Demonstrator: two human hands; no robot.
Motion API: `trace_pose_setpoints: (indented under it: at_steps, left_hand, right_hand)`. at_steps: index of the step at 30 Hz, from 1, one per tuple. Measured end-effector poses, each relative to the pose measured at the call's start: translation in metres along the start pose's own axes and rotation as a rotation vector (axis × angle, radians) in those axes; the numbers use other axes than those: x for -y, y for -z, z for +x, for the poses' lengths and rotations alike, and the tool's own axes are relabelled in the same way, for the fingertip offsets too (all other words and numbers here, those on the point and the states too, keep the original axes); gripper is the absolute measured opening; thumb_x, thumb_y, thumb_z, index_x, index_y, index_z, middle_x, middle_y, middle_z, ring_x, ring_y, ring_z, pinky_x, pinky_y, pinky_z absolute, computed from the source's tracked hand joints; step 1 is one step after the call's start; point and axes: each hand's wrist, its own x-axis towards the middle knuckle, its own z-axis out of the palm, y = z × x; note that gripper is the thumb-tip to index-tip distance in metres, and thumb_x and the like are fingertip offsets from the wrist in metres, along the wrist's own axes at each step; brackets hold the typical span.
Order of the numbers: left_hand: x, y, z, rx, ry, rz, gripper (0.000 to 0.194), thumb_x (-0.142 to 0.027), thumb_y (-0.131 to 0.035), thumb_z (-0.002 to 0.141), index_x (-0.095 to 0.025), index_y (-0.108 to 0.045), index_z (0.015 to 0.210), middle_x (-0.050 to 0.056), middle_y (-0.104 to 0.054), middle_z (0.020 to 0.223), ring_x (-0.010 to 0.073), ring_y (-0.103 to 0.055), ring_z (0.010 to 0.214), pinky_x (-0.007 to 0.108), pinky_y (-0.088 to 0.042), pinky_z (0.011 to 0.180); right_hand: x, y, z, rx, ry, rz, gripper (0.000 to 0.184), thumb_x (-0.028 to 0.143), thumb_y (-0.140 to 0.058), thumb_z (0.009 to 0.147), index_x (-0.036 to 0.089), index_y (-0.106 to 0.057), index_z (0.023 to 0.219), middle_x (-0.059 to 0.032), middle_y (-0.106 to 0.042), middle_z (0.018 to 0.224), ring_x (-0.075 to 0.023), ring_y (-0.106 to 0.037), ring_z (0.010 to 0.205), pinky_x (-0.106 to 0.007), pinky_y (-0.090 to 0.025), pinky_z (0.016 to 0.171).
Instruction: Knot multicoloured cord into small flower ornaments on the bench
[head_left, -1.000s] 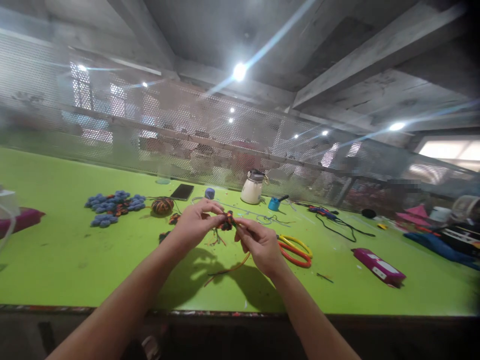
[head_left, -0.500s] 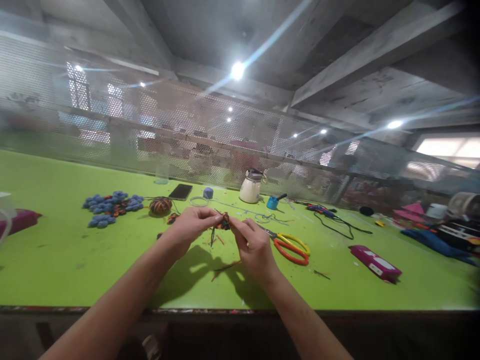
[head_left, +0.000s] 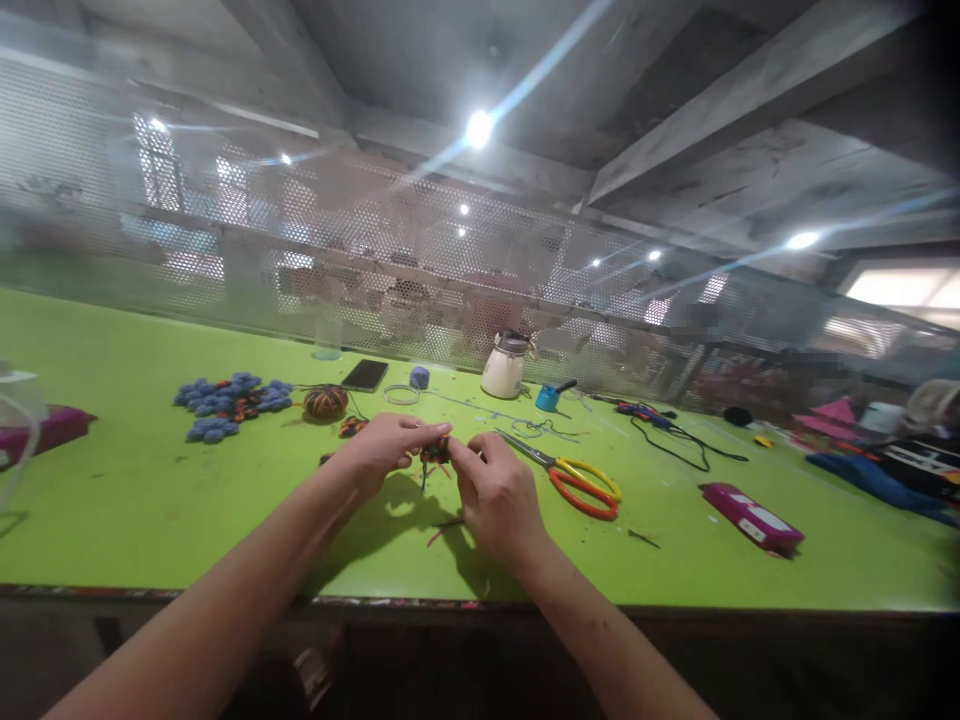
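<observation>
Between my two hands is a small crocheted piece in dark, orange and green yarn, with loose yarn ends hanging below it. My left hand pinches its left side between thumb and fingers. The fingers of my right hand close on its right side and partly hide it. Beside my right hand lie scissors with one yellow and one orange handle, blades pointing to the back left. Behind my left hand, a similar orange and dark crocheted piece rests on the table.
On the green table, blue crocheted flowers and a multicoloured yarn ball lie to the left. Further back are a phone, a cream jug and a blue pot. A purple packet lies to the right.
My right hand has turned and moved left, closer against the crocheted piece. The piece sits slightly lower and further left, and less of the long orange yarn end shows.
</observation>
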Motion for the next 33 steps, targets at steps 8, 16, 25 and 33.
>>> trace_pose_setpoints:
  at_steps: [8,16,25,33]
  left_hand:
    - [-0.007,0.001,-0.003,0.063,-0.011,0.056,0.017,-0.031,-0.072,0.060,-0.015,-0.067,0.062,0.001,-0.063,0.059,0.0153,-0.053,0.062,0.028,-0.036,0.061]
    - [-0.018,-0.001,-0.012,0.151,-0.091,-0.023,0.019,-0.032,-0.077,0.056,-0.018,-0.068,0.064,0.003,-0.068,0.063,0.0184,-0.061,0.064,0.033,-0.043,0.068]
    - [-0.014,-0.003,-0.010,0.059,-0.091,0.022,0.024,-0.039,-0.071,0.063,-0.017,-0.065,0.057,0.004,-0.067,0.061,0.0173,-0.057,0.063,0.029,-0.038,0.061]
    - [-0.014,-0.004,-0.010,-0.026,-0.043,0.061,0.012,-0.027,-0.072,0.055,-0.017,-0.066,0.058,0.001,-0.065,0.057,0.0183,-0.057,0.062,0.029,-0.039,0.062]
  right_hand:
    - [-0.013,0.004,0.007,0.137,-0.423,0.858,0.028,0.029,-0.060,0.081,0.016,-0.070,0.103,-0.0067,-0.069,0.082,-0.0159,-0.058,0.073,-0.029,-0.045,0.067]
    - [-0.028,0.010,0.016,0.267,-0.614,1.183,0.033,0.033,-0.073,0.066,0.015,-0.073,0.094,-0.0014,-0.065,0.068,-0.0081,-0.047,0.057,-0.023,-0.038,0.055]
    - [-0.014,0.015,0.022,0.100,-0.183,0.603,0.019,0.018,-0.057,0.081,0.018,-0.072,0.093,-0.0052,-0.065,0.074,-0.0147,-0.057,0.067,-0.029,-0.046,0.065]
    - [-0.017,0.002,0.021,0.179,-0.487,0.957,0.022,0.026,-0.064,0.075,0.016,-0.071,0.093,-0.0024,-0.064,0.067,-0.0120,-0.059,0.055,-0.027,-0.049,0.057]
